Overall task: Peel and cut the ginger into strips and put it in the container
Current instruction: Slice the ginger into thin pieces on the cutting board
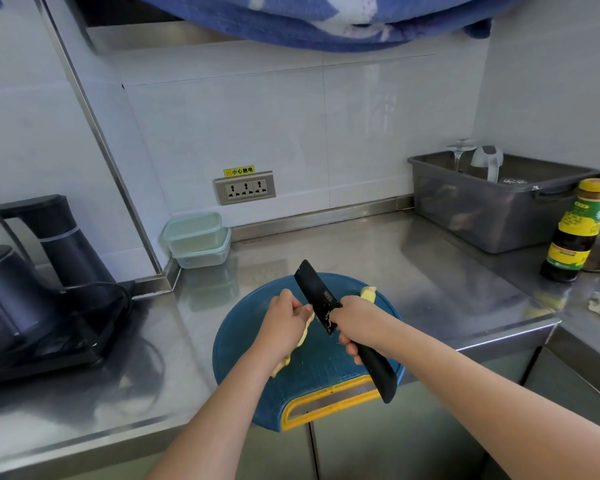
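- The left hand hides most of the ginger.
- The right hand covers the middle of the knife.
- The bottle label is too small to read.

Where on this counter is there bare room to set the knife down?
Bare steel lies behind the cutting board, between the stacked containers and the grey bin, and left of the board toward the kettle base. Crowded: the board under left hand and right hand, and the corner by the sauce bottle.

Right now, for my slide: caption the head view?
Left hand holds ginger over a blue board; right hand grips a black knife beside it.
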